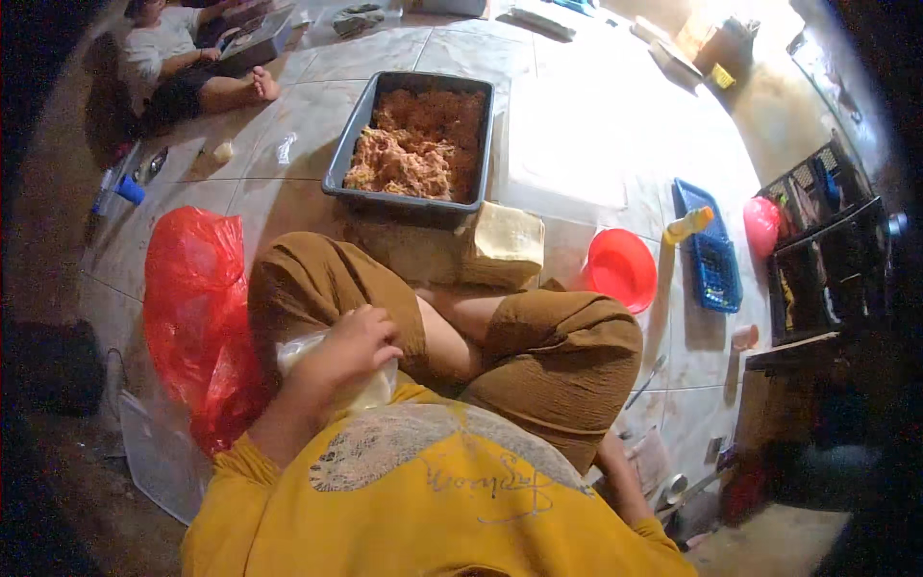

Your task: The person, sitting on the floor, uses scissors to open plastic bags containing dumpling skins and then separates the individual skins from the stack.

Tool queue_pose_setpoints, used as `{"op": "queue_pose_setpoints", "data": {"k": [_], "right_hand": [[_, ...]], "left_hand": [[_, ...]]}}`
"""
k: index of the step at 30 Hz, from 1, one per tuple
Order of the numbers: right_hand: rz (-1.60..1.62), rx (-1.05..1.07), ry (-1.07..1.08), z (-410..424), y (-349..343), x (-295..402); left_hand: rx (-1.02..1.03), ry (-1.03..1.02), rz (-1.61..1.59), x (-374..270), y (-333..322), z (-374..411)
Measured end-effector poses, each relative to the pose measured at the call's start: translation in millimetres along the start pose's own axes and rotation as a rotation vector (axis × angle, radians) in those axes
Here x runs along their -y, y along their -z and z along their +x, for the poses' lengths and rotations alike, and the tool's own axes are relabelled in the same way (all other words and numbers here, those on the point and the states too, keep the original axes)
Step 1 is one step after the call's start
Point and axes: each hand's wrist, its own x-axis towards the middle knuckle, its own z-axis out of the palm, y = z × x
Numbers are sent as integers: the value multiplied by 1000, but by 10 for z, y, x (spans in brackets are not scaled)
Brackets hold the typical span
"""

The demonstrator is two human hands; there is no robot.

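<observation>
My left hand lies with bent fingers over a clear plastic bag of pale contents in my lap; whether it grips the bag is hidden. My right forearm reaches down beside my knee, and the leg hides the hand. Beyond my crossed legs, a grey rectangular tub holds a reddish-brown, lumpy mixture. A stack of pale yellowish square wrappers or sheets touches the near right of the tub. To its right is a red plastic bowl.
A red plastic bag lies left of my knee, near a clear plastic container. Right of the bowl are a yellow bottle with an orange cap and a blue basket. Another person sits at the upper left beside a grey tub.
</observation>
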Motion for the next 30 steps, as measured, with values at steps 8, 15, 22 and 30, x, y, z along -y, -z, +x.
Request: {"op": "queue_pose_setpoints", "data": {"k": [8, 15, 22, 30], "right_hand": [[151, -636, 34, -410, -589, -309], [114, -760, 9, -414, -758, -427], [336, -678, -158, -433, -842, -320], [361, -667, -183, -514, -829, -423]], "left_hand": [[9, -81, -322, 234, 445, -231], [-567, 251, -273, 406, 494, -466], [-523, 373, -142, 572, 325, -631], [-453, 466, -241, 347, 266, -483]]}}
